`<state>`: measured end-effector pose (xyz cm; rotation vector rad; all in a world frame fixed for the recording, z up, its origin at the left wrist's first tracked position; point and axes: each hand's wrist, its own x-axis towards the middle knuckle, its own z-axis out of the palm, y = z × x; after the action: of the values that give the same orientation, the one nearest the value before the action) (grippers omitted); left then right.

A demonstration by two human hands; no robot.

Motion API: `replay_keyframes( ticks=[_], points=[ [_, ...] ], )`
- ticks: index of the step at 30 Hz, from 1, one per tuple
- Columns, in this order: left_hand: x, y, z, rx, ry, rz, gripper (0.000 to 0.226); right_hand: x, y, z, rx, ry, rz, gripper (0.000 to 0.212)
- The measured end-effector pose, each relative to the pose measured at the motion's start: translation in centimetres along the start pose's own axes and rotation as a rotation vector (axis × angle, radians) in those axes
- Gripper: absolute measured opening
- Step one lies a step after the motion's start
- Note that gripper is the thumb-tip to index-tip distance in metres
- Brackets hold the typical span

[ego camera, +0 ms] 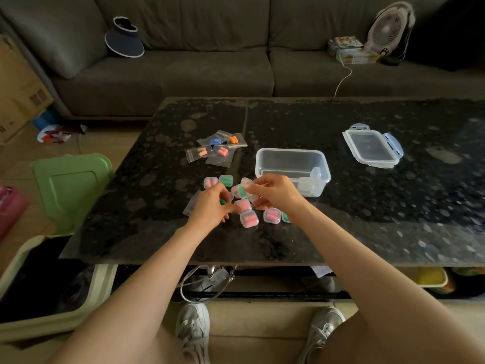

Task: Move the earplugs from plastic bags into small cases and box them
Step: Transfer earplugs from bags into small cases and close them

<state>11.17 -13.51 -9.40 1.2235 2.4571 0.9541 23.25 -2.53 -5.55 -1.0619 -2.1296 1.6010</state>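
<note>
On the dark table, my right hand [273, 193] pinches an open clear small case [245, 189] with a green earplug inside it. My left hand [212, 206] holds another green earplug [223, 202] just left of that case, fingers curled around it. Several shut small cases with pink or green earplugs lie around my hands, such as a pink one [248, 219] and a green one [226, 180]. Several plastic bags [217, 149] with blue, orange and pink earplugs lie farther back. A clear plastic box [292, 170] stands right of the cases, with a few empty cases inside.
The box's lid [372, 148] lies at the right on the table. A flat empty bag [190, 206] sits under my left hand. A green bin lid [70, 187] and a bin stand left of the table. A grey sofa runs behind.
</note>
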Motion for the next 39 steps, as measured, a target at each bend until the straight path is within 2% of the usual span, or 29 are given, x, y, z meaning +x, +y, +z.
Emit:
replay_keyframes(
  ticks=[4, 9, 12, 19, 24, 31, 36, 39],
  points=[
    [-0.4, -0.8, 0.4, -0.019, -0.068, 0.033, 0.024, 0.0, 0.0, 0.4, -0.059, -0.015, -0.036, 0.033],
    [-1.1, -1.1, 0.8, 0.094, 0.028, 0.114, 0.020, 0.0, -0.2, 0.6, -0.051, -0.028, -0.036, 0.035],
    [-1.4, -1.4, 1.0, 0.142, 0.088, 0.123, 0.026, -0.1, -0.1, 0.9, -0.065, -0.025, -0.045, 0.032],
    [-1.9, -1.9, 1.2, 0.180, 0.039, 0.159, 0.032, -0.2, -0.2, 1.1, -0.069, -0.046, -0.040, 0.033],
    [-2.0, -1.8, 0.9, 0.225, 0.019, 0.155, 0.045, -0.1, -0.2, 1.3, -0.073, -0.066, -0.052, 0.031],
    [-2.1, -1.0, 0.3, 0.196, 0.088, 0.152, 0.056, 0.0, -0.2, 1.3, -0.046, -0.074, -0.055, 0.028],
    [-1.4, -0.7, 0.2, 0.041, 0.191, 0.368, 0.062, -0.3, -0.5, 0.9, 0.098, -0.144, 0.022, 0.032],
    [-1.5, -0.2, 0.1, -0.069, 0.232, 0.443, 0.044, -0.4, -0.6, 1.0, 0.180, -0.207, 0.037, 0.033]
  ],
)
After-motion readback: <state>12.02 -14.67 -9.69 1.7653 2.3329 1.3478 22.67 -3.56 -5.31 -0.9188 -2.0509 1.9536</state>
